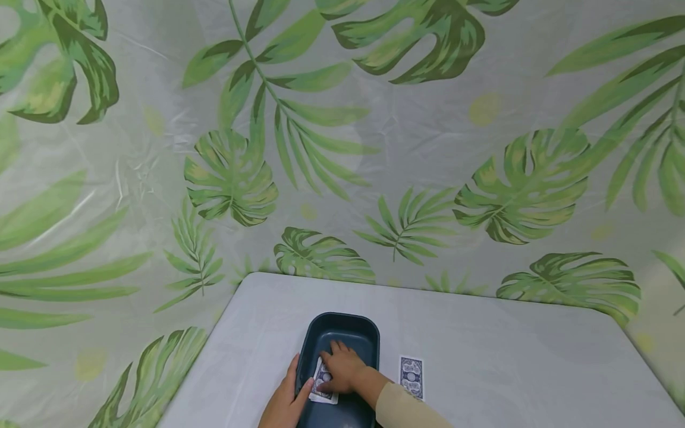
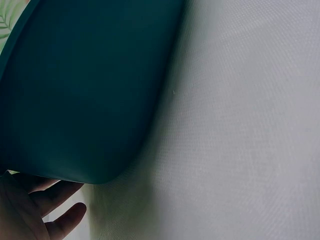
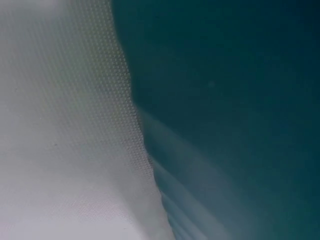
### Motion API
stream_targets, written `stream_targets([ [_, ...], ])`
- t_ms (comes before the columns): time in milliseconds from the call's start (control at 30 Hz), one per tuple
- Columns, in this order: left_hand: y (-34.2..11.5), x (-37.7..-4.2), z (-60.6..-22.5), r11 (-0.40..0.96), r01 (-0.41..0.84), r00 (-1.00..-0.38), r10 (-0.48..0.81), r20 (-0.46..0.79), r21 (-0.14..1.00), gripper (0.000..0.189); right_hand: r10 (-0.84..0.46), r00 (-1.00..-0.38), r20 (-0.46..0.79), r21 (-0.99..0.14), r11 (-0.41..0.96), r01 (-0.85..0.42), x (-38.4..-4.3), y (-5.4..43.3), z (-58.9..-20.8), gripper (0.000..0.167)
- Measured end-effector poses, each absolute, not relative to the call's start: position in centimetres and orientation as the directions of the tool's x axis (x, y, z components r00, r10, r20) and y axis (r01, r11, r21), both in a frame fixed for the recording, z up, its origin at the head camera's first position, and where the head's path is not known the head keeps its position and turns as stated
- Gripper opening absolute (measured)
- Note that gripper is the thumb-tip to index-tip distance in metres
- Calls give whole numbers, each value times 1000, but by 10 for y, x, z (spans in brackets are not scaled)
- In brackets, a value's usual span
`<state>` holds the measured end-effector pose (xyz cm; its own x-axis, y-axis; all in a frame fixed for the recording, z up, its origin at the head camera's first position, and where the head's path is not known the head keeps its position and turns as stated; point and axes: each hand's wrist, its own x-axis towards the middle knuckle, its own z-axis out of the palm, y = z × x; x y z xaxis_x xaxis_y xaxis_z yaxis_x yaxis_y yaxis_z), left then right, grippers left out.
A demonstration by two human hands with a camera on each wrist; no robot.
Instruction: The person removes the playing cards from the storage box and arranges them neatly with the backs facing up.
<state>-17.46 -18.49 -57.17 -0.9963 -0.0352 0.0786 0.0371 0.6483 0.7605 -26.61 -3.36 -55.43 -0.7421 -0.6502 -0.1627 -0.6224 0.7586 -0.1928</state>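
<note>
A dark blue-green plastic tub (image 1: pixel 338 318) stands on the table, with a pile of playing cards (image 1: pixel 323 375) lying face down inside against its left side. My left hand (image 1: pixel 289 397) holds the tub's left wall, thumb over the rim and fingers outside. In the left wrist view, the fingers (image 2: pixel 60 197) show at the tub's outer wall. Reaching into the tub, my right hand (image 1: pixel 341 367) lies over the right part of the pile with its fingers spread. The right wrist view shows the tub's side (image 3: pixel 225 100) but no hand.
To the right of the tub, a patterned playing card (image 1: pixel 411 375) lies face down on the table, its lower edge near my right sleeve (image 1: pixel 407 409). The white-covered table (image 1: pixel 508 362) reaches back to a leaf-printed curtain (image 1: pixel 417 160).
</note>
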Motion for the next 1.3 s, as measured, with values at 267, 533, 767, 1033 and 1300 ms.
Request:
stream_targets([
  [267,-186,-173,-570,656,16,-998,-32,50,754,67,-697,-706,-124,-162,716,-679,-258,-39,-553,83],
  [533,-186,-174,-567,651,9,-1000,-17,26,759,70,-778,-609,-154,-87,624,-776,-253,-38,-549,82],
  [767,-186,-173,-567,646,0,-1000,-22,18,763,70,-789,-599,-138,-88,612,-786,-254,-35,-548,73],
  [1033,-185,-173,-567,653,10,-999,-27,36,758,69,-762,-629,-155,-129,647,-752,-253,-33,-544,73],
  [1300,-184,-173,-568,664,19,-998,-36,57,747,67,-740,-651,-172,-149,672,-725,-254,-33,-546,74],
])
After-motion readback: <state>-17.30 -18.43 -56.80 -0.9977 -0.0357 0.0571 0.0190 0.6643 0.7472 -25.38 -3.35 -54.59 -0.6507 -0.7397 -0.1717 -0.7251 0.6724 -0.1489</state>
